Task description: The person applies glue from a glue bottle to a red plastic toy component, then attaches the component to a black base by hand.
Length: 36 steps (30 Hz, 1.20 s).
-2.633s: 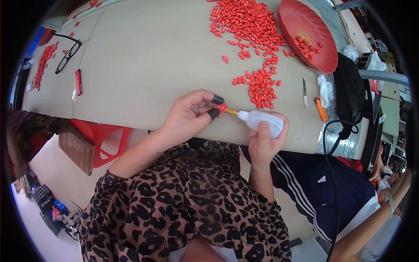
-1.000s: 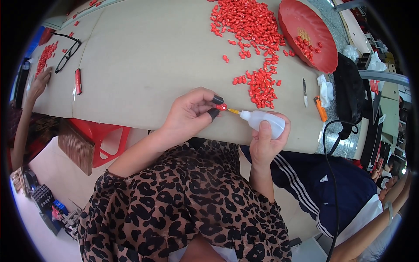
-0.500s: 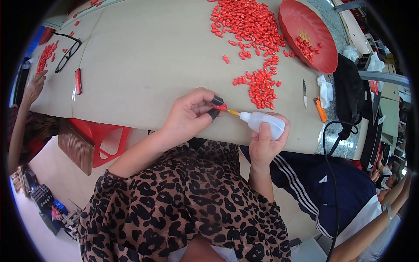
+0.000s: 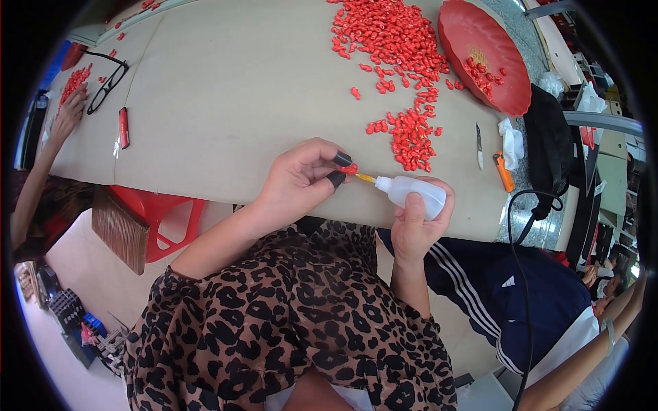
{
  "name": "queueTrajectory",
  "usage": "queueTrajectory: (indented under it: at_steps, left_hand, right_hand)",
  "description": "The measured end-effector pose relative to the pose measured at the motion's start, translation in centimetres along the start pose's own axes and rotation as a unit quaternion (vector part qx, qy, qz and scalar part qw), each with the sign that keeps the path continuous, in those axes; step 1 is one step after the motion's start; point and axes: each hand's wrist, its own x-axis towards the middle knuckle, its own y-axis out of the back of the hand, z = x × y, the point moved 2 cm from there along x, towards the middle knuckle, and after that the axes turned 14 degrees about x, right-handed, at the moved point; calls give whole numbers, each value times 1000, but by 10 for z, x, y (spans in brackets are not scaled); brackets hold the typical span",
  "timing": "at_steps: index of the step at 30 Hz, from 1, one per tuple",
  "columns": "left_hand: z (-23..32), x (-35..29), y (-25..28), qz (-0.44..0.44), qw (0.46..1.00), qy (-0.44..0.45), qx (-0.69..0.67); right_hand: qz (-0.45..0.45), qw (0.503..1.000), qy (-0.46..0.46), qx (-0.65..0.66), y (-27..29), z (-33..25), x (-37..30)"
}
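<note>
My left hand [image 4: 298,177] pinches a small red piece [image 4: 350,168] between thumb and forefinger, both tipped in black covers, just above the table's near edge. My right hand [image 4: 417,222] grips a small white squeeze bottle [image 4: 414,192] lying sideways. Its yellow nozzle [image 4: 365,178] points left and touches the red piece. A heap of similar red pieces [image 4: 410,134] lies on the tan table [image 4: 226,89] just beyond my hands.
A red bowl [image 4: 483,51] with a few pieces sits at the far right, near a blade [image 4: 478,144] and an orange cutter [image 4: 504,171]. Another person's hand [image 4: 68,113] reaches toward red pieces at far left, beside black glasses [image 4: 106,85] and a red lighter [image 4: 123,128].
The nozzle drew back from the red piece a second ago and has come up against it again. The other person's hand at far left has moved up the table toward the red pieces.
</note>
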Motion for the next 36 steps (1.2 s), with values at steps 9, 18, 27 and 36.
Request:
queueTrajectory:
  at_steps: [9,18,27,36]
  left_hand:
    - [0,1,0,5,1000,-2,-4]
    - [-5,-2,1,8,1000,30,-3]
    - [-3,-1,0,18,1000,13,-2]
    - [-1,-1,-1,19,999,29,-8]
  right_hand:
    - [9,1000,9,-16,2,0,1]
    - [62,997,7,38,0,-1,5]
    - [38,997,55,-41,-4,-1,2]
    - [28,999,23,-26,-5,-2,3]
